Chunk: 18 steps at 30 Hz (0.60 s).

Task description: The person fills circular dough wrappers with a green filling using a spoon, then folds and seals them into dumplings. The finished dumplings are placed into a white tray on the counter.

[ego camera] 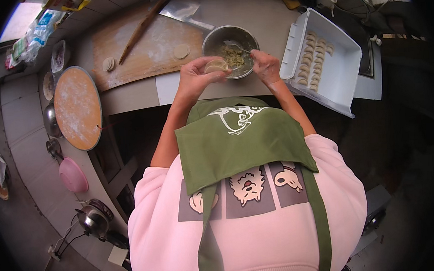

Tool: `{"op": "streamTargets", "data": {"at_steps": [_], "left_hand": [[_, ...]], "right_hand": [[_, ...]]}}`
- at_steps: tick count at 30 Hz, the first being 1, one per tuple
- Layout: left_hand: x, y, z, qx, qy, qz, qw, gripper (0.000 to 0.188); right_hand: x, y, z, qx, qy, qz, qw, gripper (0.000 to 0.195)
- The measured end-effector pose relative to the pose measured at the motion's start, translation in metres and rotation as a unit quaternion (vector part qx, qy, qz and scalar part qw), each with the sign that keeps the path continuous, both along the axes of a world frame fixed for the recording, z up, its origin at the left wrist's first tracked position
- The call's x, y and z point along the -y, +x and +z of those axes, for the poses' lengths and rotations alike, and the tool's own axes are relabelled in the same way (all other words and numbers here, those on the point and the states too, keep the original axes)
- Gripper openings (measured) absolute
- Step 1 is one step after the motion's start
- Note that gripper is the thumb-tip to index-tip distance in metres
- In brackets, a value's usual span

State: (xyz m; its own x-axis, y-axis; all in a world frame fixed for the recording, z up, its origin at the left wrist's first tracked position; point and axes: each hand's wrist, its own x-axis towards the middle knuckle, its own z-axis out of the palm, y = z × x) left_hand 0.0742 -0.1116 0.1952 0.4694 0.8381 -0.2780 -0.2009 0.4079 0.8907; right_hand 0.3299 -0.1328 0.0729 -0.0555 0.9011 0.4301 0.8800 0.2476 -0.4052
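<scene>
My left hand [197, 73] holds a round dumpling wrapper [216, 65], cupped between thumb and fingers at the left rim of a metal mixing bowl [244, 31]. Greenish filling [234, 55] lies in the bottom of that bowl. Over the right rim, my right hand [266, 65] grips the handle of a metal spoon [242, 49], whose tip reaches toward the filling. Behind my left hand, a small stack of wrappers [181, 51] rests on the floured wooden board [144, 70]. Another wrapper stack [109, 64] sits at the board's left.
A rolling pin [140, 33] lies across the board, near a clear plastic bag [182, 11]. To the right, a white plastic bin [342, 66] holds rows of folded dumplings [312, 61]. A floured round board [78, 107], a pink bowl [72, 175] and a metal pot [93, 220] line the left counter.
</scene>
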Motion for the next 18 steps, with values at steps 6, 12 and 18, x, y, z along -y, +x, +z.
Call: {"op": "streamTargets", "data": {"at_steps": [6, 12, 18], "left_hand": [[0.004, -0.007, -0.005, 0.012, -0.009, 0.037, 0.999, 0.034], [0.004, -0.012, -0.013, 0.009, -0.017, 0.032, 0.999, 0.036], [0.008, -0.016, -0.010, 0.019, -0.020, 0.039, 0.999, 0.036]], "right_hand": [[0.016, -0.009, 0.020, -0.263, -0.147, -0.114, 0.947, 0.009], [-0.012, -0.019, -0.027, -0.048, -0.058, -0.056, 0.996, 0.006], [-0.009, -0.019, -0.026, 0.074, -0.113, -0.030, 0.990, 0.003]]}}
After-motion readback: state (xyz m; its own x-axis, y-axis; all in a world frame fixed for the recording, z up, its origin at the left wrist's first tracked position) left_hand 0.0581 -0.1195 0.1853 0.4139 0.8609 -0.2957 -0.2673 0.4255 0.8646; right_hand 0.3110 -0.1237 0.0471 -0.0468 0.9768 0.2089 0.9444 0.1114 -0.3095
